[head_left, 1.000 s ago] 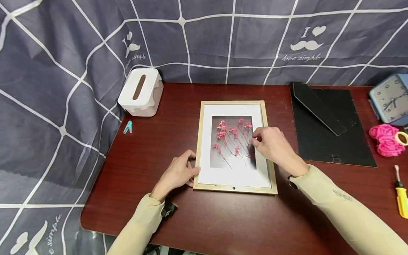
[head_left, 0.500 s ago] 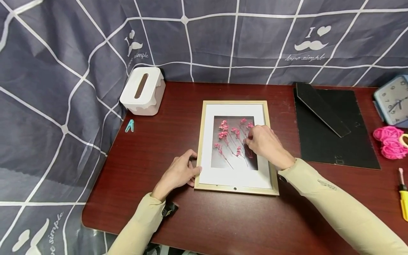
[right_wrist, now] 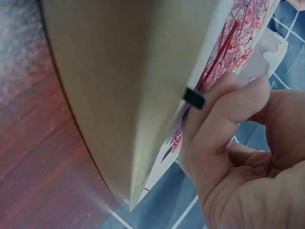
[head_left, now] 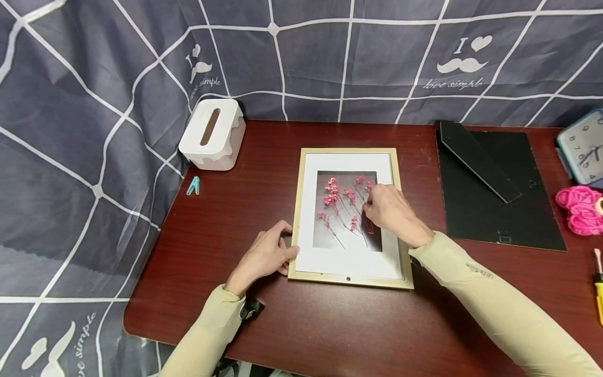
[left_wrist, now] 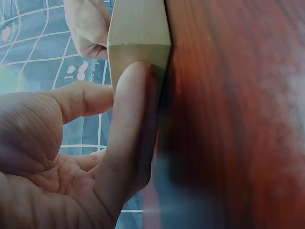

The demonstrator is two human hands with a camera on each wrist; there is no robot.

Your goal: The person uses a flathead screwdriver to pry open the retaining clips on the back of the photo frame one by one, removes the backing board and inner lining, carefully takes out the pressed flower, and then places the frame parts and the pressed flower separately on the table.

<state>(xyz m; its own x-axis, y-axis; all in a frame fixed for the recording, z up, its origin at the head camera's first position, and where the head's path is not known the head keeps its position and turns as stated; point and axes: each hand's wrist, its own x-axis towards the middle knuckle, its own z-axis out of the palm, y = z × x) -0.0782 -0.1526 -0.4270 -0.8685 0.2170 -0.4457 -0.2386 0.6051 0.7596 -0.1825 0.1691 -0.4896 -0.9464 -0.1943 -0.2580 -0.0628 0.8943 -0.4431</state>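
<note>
A shallow light-wood picture frame (head_left: 348, 283) with a white mat lies on the table, several pink dried flowers (head_left: 331, 193) spread over its dark and pale centre. At the frame's left edge, my left hand (head_left: 264, 254) grips it, thumb on the front and a finger (left_wrist: 126, 109) along the outer side. My right hand (head_left: 391, 209) reaches over the right border. Its fingertips are drawn together at a flower stem among the right-hand flowers. In the right wrist view a thin red stem (right_wrist: 221, 55) runs to the curled fingers; the exact contact is partly hidden.
A black backing board (head_left: 504, 225) with a stand leg lies to the right. Past it are an alarm clock (head_left: 584, 146), pink yarn (head_left: 584, 212) and a yellow-handled screwdriver (head_left: 599, 293). A white tissue box (head_left: 221, 149) and turquoise clip (head_left: 193, 186) sit at left.
My right hand has moved left from the mat's inner edge onto the flowers, then almost stopped. My left hand stays at the frame's edge. The head view has shifted slightly.
</note>
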